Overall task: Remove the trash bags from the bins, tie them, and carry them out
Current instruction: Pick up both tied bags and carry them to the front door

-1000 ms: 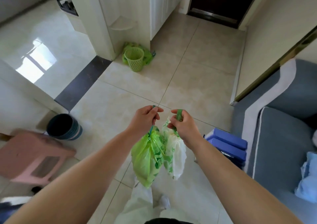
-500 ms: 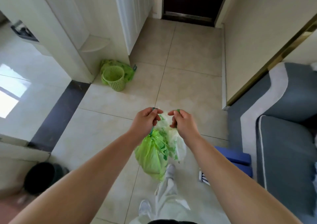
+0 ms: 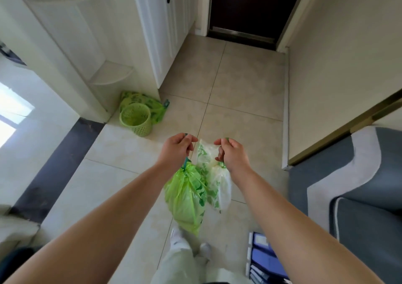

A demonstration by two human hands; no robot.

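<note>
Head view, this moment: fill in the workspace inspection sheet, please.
Surface: pale tiled floor, with a dark strip at left.
Job's things: green bag hanging cinched; whitish bag beside it; green basket unlined, a loose green bag behind it.
Clutter: blue binders on the floor.
Grippers: left hand pinches the green bag's tie; right hand grips the whitish bag's top.
Cables: nothing seen.
Surroundings: dark door ahead, white cabinet left, grey sofa right.

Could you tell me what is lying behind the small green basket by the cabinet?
Behind the green basket a crumpled green patterned bag lies on the floor, against the white cabinet. The basket covers the bag's near part, and its contents cannot be seen.
</note>
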